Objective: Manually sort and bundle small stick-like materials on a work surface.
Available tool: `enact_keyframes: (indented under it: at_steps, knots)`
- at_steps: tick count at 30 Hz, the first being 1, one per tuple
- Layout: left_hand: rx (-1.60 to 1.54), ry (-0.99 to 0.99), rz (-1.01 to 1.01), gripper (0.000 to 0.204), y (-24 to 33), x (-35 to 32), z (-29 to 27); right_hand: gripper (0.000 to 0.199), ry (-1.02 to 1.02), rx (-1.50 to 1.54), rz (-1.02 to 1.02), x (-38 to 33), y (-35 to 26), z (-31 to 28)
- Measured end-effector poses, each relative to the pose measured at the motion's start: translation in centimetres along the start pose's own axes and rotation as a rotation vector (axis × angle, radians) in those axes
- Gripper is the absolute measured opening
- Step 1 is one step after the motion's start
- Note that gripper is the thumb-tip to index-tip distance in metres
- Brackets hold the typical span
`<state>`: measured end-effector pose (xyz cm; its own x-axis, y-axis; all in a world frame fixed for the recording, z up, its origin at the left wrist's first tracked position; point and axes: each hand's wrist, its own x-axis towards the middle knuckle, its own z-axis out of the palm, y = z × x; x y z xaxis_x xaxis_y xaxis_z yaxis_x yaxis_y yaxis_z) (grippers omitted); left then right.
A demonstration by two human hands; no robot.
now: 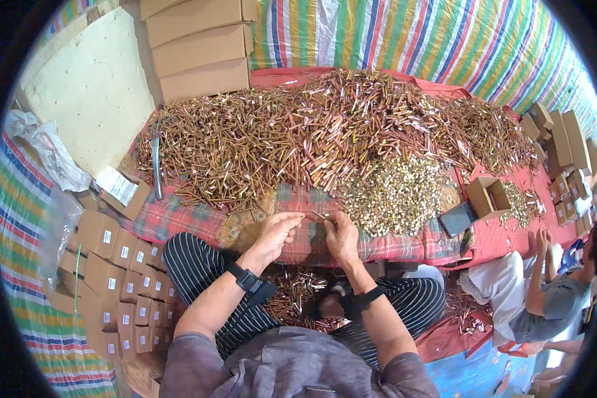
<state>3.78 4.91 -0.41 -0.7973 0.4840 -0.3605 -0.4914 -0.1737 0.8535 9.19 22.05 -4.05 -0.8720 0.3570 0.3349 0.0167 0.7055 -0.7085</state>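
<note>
My left hand [280, 233] is closed in a pinch over the plaid cloth [315, 247]; a tiny piece may be at its fingertips, too small to name. Just to the right, my right hand [341, 235] grips a thin copper-coloured rod [319, 215], whose free end points toward my left hand. The two hands are apart. Beyond them spreads a large heap of copper-coloured rods [338, 126]. Beside my right hand lies a pile of small brass-coloured pieces [398, 196], perhaps nuts or caps.
Labelled cardboard boxes [123, 278] are stacked at my left, and larger cartons [199, 46] at the back. A curved metal bar [156, 166] rests by the heap. A dark phone-like slab [458, 219] lies beside an open box [489, 198]. Another person [544, 298] sits at right.
</note>
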Motion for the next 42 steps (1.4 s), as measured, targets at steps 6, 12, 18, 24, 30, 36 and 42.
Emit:
enact_keyframes:
  at_steps: [6,12,18,24,30,36,42]
  knots:
    - [0.018,-0.067,-0.011,0.023,0.8,0.0,1.1,0.01,-0.089,0.541,0.143,-0.8,0.0,-1.2]
    - [0.013,-0.155,-0.018,0.024,1.1,-0.4,0.6,0.006,-0.151,0.807,0.322,-2.0,-2.0,-2.6]
    - [-0.124,-0.243,-0.061,0.021,3.1,-1.0,-1.4,0.006,-0.206,0.892,0.426,-1.5,-4.9,-2.2]
    - [-0.083,-0.28,-0.088,0.02,4.7,-1.0,-4.3,0.011,-0.188,1.117,0.511,-0.2,-7.1,-0.3]
    - [-0.046,-0.274,-0.03,0.02,4.2,-1.0,-7.1,0.015,-0.195,1.001,0.493,0.4,-9.5,2.2]
    - [-0.129,-0.128,-0.049,0.021,2.9,-1.4,-7.4,0.02,-0.269,0.77,0.385,-1.1,-12.7,5.6]
    - [-0.177,-0.218,-0.092,0.015,2.3,-1.2,-8.5,0.017,-0.038,0.01,0.154,0.1,-9.9,3.0]
